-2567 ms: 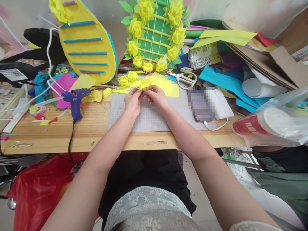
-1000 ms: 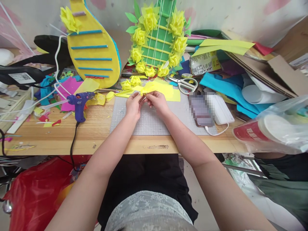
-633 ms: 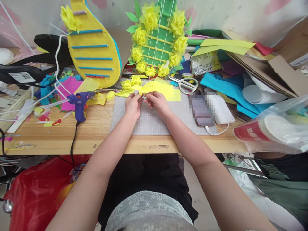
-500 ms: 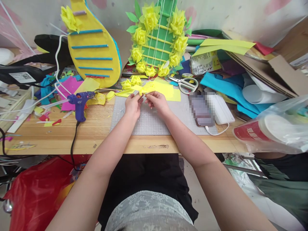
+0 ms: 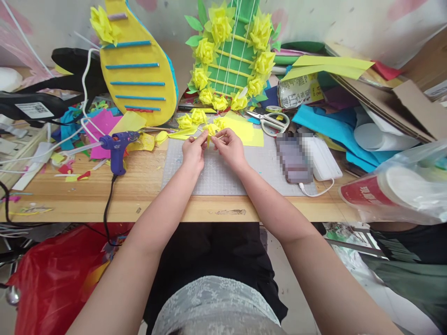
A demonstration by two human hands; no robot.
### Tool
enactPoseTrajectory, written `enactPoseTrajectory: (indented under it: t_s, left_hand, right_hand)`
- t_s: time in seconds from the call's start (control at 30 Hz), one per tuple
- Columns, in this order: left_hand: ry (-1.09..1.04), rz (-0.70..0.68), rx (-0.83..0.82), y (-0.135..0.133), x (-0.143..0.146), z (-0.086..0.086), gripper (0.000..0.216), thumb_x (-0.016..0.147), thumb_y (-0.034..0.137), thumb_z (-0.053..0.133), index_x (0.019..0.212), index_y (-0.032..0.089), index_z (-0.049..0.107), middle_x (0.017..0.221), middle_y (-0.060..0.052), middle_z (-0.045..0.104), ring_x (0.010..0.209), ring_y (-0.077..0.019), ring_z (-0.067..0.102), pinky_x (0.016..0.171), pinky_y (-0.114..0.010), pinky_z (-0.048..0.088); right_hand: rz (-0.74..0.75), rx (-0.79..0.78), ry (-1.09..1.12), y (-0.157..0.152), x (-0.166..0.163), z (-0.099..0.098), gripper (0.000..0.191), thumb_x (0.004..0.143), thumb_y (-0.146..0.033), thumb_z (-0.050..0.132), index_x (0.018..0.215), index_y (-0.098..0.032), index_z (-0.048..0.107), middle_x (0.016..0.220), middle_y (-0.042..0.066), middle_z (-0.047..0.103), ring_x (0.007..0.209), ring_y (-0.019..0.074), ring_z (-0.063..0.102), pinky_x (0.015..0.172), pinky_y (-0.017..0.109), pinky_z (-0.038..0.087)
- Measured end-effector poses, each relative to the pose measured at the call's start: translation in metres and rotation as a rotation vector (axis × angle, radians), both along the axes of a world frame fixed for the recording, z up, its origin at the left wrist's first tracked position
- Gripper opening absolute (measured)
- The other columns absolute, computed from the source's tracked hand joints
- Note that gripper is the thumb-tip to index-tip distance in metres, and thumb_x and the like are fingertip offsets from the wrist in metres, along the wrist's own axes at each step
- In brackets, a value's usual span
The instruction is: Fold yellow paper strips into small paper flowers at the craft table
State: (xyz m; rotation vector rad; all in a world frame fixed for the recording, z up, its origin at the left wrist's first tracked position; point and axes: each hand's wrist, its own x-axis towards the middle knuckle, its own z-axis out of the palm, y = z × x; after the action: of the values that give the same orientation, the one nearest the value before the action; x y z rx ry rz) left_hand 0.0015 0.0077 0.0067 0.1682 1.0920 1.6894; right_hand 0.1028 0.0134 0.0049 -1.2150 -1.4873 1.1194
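A yellow paper flower (image 5: 211, 130) is pinched between both hands above the grey cutting mat (image 5: 223, 179). My left hand (image 5: 193, 151) closes its thumb and fingertips on the flower's left side. From the right, my right hand (image 5: 230, 149) grips its lower edge, fingers curled. Just beyond lie two finished yellow paper roses (image 5: 191, 119) and yellow paper sheets (image 5: 246, 130). At the back stands a green instrument-shaped craft (image 5: 228, 70) ringed with yellow roses, white strings down its middle. Left of it leans a yellow instrument-shaped craft (image 5: 139, 74) with blue bars.
A purple glue gun (image 5: 118, 151) stands at the left, its cord over the table edge. Scissors (image 5: 270, 122), a phone (image 5: 295, 160) and a white power bank (image 5: 320, 158) lie to the right. A bagged paper cup (image 5: 370, 193) sits near the right edge.
The yellow paper between my fingers is turned more upright and shows as a flower. Both hands stay in nearly the same place; the view has shifted slightly.
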Motion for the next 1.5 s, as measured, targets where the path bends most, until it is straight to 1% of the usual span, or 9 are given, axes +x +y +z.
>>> enactPoseTrajectory:
  t_s: [0.1, 0.27, 0.43, 0.53, 0.63, 0.73, 0.93, 1.3, 1.5]
  left_hand:
    - [0.100, 0.015, -0.017, 0.000, 0.002, -0.002, 0.050, 0.058, 0.013, 0.082, 0.068, 0.021, 0.034, 0.060, 0.008, 0.056, 0.059, -0.0068, 0.058, 0.052, -0.020, 0.035]
    - [0.183, 0.011, -0.020, -0.001, 0.007, -0.002, 0.053, 0.059, 0.018, 0.083, 0.069, 0.021, 0.030, 0.058, 0.009, 0.051, 0.057, -0.0056, 0.054, 0.051, -0.020, 0.031]
    - [0.240, -0.025, -0.044, -0.001, 0.006, -0.001, 0.051, 0.061, 0.022, 0.082, 0.066, 0.021, 0.031, 0.054, 0.010, 0.046, 0.053, -0.0059, 0.050, 0.050, -0.021, 0.031]
    - [0.359, -0.115, -0.041, 0.002, -0.003, -0.004, 0.043, 0.069, 0.036, 0.078, 0.066, 0.020, 0.038, 0.057, 0.006, 0.050, 0.055, -0.0070, 0.051, 0.051, -0.021, 0.034]
    - [0.595, -0.071, 0.004, 0.006, -0.016, -0.009, 0.040, 0.072, 0.046, 0.073, 0.071, 0.020, 0.043, 0.060, 0.005, 0.050, 0.060, -0.0085, 0.052, 0.056, -0.021, 0.039]
    - [0.936, -0.009, 0.163, 0.008, -0.030, -0.012, 0.033, 0.071, 0.041, 0.075, 0.079, 0.021, 0.051, 0.073, 0.003, 0.052, 0.073, -0.0110, 0.054, 0.066, -0.023, 0.043]
    - [1.564, -0.156, 0.398, 0.002, -0.043, -0.010, 0.014, 0.075, 0.032, 0.072, 0.085, 0.023, 0.067, 0.096, -0.005, 0.058, 0.101, -0.0220, 0.052, 0.087, -0.036, 0.045]
    - [1.556, -0.235, 0.394, 0.004, -0.043, -0.007, 0.016, 0.076, 0.038, 0.070, 0.069, 0.024, 0.067, 0.087, -0.005, 0.058, 0.096, -0.0238, 0.054, 0.092, -0.039, 0.041]
    - [1.517, -0.132, 0.415, -0.010, -0.034, 0.003, 0.008, 0.077, 0.030, 0.067, 0.083, 0.024, 0.066, 0.095, -0.005, 0.061, 0.100, -0.0234, 0.053, 0.097, -0.038, 0.037]
  right_hand:
    - [-0.027, 0.200, -0.182, 0.002, 0.002, -0.006, 0.016, 0.080, -0.035, 0.063, 0.082, -0.022, 0.052, 0.063, -0.006, 0.057, 0.058, 0.0098, 0.052, 0.062, 0.025, 0.041]
    - [-0.031, 0.334, -0.359, 0.005, 0.005, -0.010, 0.014, 0.086, -0.037, 0.052, 0.084, -0.023, 0.054, 0.077, -0.001, 0.063, 0.069, 0.0134, 0.056, 0.068, 0.028, 0.042]
    - [-0.039, 0.376, -0.381, 0.007, 0.005, -0.012, 0.019, 0.086, -0.040, 0.049, 0.077, -0.023, 0.051, 0.072, -0.001, 0.061, 0.066, 0.0132, 0.053, 0.064, 0.027, 0.039]
    - [-0.035, 0.343, -0.358, 0.007, 0.006, -0.011, 0.017, 0.085, -0.036, 0.051, 0.075, -0.022, 0.049, 0.070, -0.002, 0.059, 0.064, 0.0124, 0.052, 0.064, 0.027, 0.038]
    - [-0.027, 0.316, -0.319, 0.008, 0.009, -0.011, 0.014, 0.083, -0.033, 0.052, 0.075, -0.022, 0.048, 0.068, -0.002, 0.057, 0.063, 0.0118, 0.050, 0.064, 0.027, 0.038]
    - [0.003, 0.300, -0.301, 0.008, 0.013, -0.010, 0.015, 0.082, -0.034, 0.052, 0.075, -0.022, 0.048, 0.066, -0.003, 0.055, 0.062, 0.0117, 0.048, 0.063, 0.026, 0.038]
    - [0.059, 0.283, -0.324, 0.009, 0.023, -0.006, 0.014, 0.081, -0.034, 0.052, 0.076, -0.021, 0.051, 0.070, -0.001, 0.059, 0.064, 0.0130, 0.050, 0.064, 0.027, 0.038]
    - [0.192, 0.272, -0.393, 0.015, 0.031, -0.002, 0.014, 0.084, -0.030, 0.051, 0.090, -0.020, 0.058, 0.079, 0.000, 0.064, 0.070, 0.0134, 0.054, 0.068, 0.027, 0.038]
    - [0.104, 0.303, -0.361, 0.014, 0.028, -0.003, 0.013, 0.086, -0.030, 0.050, 0.087, -0.020, 0.058, 0.084, 0.001, 0.067, 0.075, 0.0144, 0.057, 0.071, 0.028, 0.041]
